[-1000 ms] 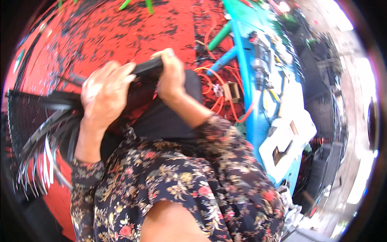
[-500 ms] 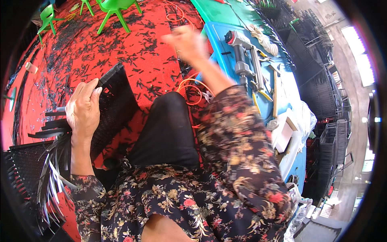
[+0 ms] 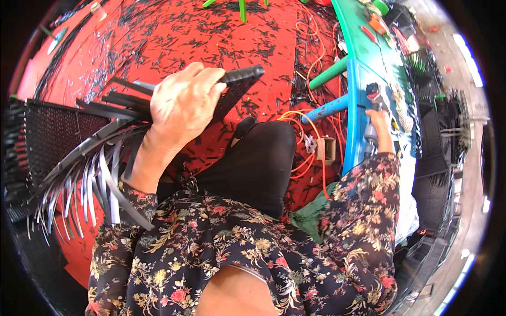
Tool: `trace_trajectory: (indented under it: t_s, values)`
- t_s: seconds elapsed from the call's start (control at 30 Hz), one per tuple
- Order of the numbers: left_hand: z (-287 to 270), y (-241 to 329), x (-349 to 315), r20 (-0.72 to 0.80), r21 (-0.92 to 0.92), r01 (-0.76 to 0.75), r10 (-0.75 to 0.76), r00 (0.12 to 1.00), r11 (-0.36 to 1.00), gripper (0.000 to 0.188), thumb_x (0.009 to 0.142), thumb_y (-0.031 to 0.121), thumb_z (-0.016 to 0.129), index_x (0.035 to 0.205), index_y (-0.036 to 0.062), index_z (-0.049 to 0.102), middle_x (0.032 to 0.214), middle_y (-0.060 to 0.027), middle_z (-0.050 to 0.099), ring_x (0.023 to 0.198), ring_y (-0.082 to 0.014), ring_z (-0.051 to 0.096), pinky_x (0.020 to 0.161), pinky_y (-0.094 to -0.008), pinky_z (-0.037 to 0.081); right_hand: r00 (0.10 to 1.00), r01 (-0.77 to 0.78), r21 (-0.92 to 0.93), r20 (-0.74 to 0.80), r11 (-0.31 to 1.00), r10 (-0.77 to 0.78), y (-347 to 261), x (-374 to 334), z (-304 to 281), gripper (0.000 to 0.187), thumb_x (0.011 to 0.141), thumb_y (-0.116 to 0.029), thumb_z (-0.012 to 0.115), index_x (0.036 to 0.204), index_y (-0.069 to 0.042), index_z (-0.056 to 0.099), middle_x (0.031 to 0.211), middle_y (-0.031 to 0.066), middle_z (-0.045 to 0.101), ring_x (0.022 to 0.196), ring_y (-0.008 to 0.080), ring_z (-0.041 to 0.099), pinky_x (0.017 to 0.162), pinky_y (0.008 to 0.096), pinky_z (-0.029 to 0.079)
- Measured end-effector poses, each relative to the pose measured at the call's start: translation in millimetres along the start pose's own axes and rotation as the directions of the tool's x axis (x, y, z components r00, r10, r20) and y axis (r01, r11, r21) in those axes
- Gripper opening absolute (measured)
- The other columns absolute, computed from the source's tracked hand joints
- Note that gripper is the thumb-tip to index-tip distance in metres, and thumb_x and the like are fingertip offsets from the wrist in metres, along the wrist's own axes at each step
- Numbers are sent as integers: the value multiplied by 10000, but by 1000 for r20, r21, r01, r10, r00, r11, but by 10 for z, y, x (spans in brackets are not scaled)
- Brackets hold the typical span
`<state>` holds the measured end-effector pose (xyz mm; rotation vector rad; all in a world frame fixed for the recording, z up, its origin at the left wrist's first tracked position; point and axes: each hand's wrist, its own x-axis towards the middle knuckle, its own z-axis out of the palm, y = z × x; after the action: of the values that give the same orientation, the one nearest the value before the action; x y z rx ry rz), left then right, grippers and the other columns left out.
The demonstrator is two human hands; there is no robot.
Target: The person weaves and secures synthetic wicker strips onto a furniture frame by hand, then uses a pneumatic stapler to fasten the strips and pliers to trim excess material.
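My left hand point(image 3: 184, 102) is closed round the upper edge of a black woven panel point(image 3: 238, 88), held tilted above my lap. Long loose black strips point(image 3: 108, 176) hang off the panel beside my left wrist. Far to the right, my right arm stretches over a blue table point(image 3: 354, 131). There my right hand point(image 3: 378, 120) is wrapped round a grey air nail gun point(image 3: 370, 132) with a red-and-black end. My hand and sleeve cover part of the gun, and its fingertips are small in the picture.
Black scraps litter the red floor point(image 3: 211, 37). An orange air hose point(image 3: 316, 124) loops down beside the blue table leg point(image 3: 327, 109). Near it sits a small cardboard box point(image 3: 328, 150). A green table point(image 3: 345, 26) adjoins the blue one. More black woven work point(image 3: 63, 129) stands at left.
My right hand has gone from over the floor to the nail gun on the table. The view has swung right. My left hand keeps its hold on the panel.
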<state>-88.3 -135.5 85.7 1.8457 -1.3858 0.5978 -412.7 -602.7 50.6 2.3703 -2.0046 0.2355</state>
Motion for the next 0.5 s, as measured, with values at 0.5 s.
trace_trajectory:
  t_s: [0.5]
  values:
    - [290,-216,-42,-87,-165,-30,16,996,986,180,756,73,645,928,55,595,776,-105,599,738,-334,612,646,-415,495,660,103,932,196,346,-725,-1453,-2198,-1750,579,766,-132,630,1263,90,432,708,69,532,579,152,533,565,273,454]
